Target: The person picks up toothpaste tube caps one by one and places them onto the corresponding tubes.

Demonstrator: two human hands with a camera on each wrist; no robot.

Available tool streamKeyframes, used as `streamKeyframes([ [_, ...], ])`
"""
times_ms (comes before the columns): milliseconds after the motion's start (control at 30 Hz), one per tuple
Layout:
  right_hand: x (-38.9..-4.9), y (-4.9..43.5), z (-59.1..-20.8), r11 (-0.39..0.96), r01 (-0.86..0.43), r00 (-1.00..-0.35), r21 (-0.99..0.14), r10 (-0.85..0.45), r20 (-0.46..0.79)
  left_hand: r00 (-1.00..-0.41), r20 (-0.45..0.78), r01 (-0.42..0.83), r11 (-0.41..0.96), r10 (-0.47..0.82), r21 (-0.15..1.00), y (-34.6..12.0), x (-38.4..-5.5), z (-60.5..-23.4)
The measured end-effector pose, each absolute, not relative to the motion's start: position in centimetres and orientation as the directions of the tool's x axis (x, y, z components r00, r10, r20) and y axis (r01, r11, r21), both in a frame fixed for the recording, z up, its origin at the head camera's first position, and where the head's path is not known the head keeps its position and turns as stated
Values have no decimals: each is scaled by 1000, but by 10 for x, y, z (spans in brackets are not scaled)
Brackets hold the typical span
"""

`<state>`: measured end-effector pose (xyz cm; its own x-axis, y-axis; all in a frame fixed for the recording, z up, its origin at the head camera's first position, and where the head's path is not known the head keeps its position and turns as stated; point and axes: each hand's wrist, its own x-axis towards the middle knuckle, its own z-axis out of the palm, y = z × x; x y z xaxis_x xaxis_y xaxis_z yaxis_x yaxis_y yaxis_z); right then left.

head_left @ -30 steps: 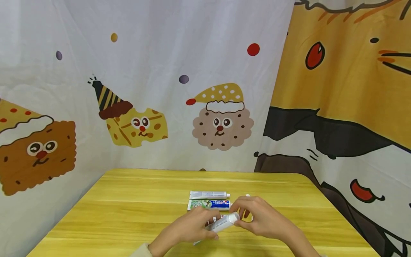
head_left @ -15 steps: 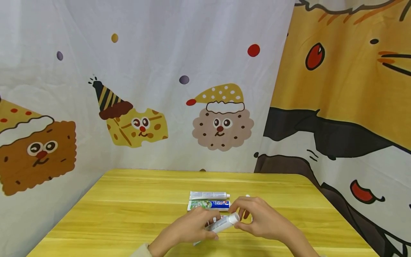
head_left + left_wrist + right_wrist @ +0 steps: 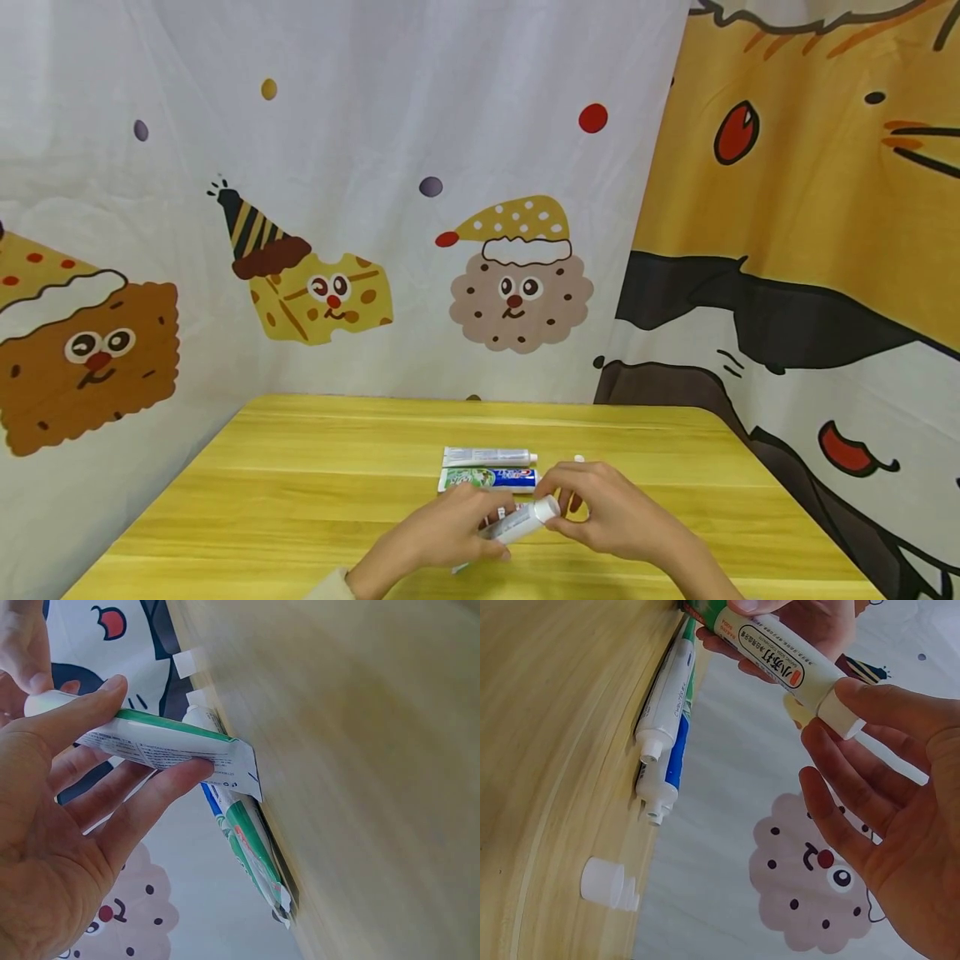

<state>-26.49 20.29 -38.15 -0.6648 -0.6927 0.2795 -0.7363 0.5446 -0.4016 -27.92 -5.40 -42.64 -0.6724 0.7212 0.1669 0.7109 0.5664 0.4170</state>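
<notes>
A white and green toothpaste tube is held tilted over the table, its cap end raised to the right. My left hand grips its body between thumb and fingers, as the left wrist view also shows. With thumb and index finger my right hand pinches the white cap, which sits on the tube's end. Beyond my hands lie a white toothpaste tube and a blue-green toothpaste tube, side by side. A nearer tube, partly hidden by my left hand in the head view, lies with its nozzle uncapped.
Several loose white caps stand in a row on the wooden table, right of the lying tubes' nozzles. Behind the table hangs a curtain with cartoon prints.
Both hands stay nearly in place around the tube. My right fingers shift very slightly at the cap.
</notes>
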Motion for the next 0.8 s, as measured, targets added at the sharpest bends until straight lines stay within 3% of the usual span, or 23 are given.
streamKeyframes([
  [800,-264,202,-381,559,-732,-670,-390,-695,260,-682,157,700,577,714,420,-54,-279,-426],
])
